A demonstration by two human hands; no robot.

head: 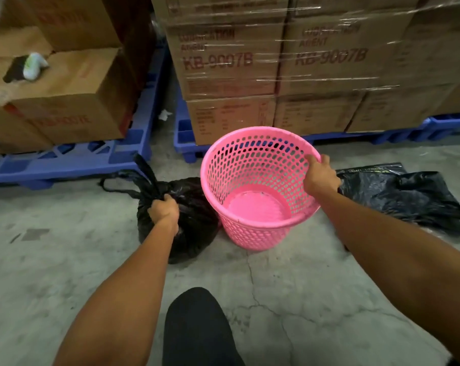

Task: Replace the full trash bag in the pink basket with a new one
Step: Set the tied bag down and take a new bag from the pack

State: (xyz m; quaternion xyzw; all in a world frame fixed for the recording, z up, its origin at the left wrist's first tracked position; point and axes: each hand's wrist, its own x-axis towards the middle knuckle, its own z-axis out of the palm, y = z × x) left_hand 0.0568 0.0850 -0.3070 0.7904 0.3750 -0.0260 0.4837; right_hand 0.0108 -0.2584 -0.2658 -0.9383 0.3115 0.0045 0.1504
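Note:
The pink basket [252,212], perforated and with nothing inside, stands on the concrete floor tipped a little toward me. My right hand [320,175] grips its right rim. To its left sits the full black trash bag [194,223], tied at the top, touching the basket's side. My left hand [163,208] is closed around the bag's knotted neck. On the floor to the right of the basket lies a flat, crumpled black bag [405,196], partly hidden behind my right forearm.
Blue plastic pallets [65,162] carry stacked cardboard boxes [231,62], the right stack shrink-wrapped, right behind the basket. A narrow gap runs between the two pallets. My dark-clothed knee [197,328] is at the bottom centre. The cracked concrete floor [289,299] spreads in front.

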